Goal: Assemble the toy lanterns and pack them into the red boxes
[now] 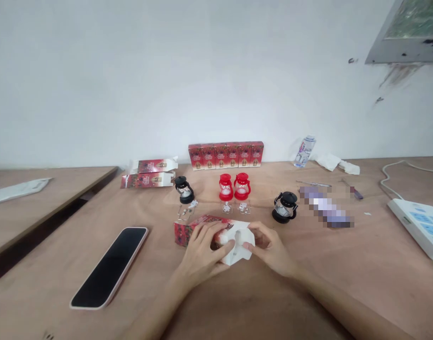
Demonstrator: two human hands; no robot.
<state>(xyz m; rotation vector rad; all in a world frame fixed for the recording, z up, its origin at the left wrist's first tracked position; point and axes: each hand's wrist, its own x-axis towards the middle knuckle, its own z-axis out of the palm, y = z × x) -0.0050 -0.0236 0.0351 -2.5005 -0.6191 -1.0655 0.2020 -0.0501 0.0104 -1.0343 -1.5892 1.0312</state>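
Observation:
A red printed cardboard box [185, 233] lies on its side on the table, its white end flaps turned toward me. My left hand [206, 250] wraps over the body of the box, thumb against a white flap. At the flapped end, my right hand [271, 246] pinches the edge between thumb and fingers. Just beyond the box stand two small red lanterns [226, 187] with wire pieces and little white bits [226, 207] in front of them. One black lantern [184, 190] is to their left, another black lantern [284, 207] to their right. The inside of the box is mostly hidden.
Several closed red boxes [226, 156] stand in a row by the wall. Flattened boxes [148, 180] lie at the back left. A phone [110, 268] rests left of my arms. Rightward are a bottle [304, 151], crumpled tissue [327, 161], a screwdriver [313, 183] and a power strip [418, 224].

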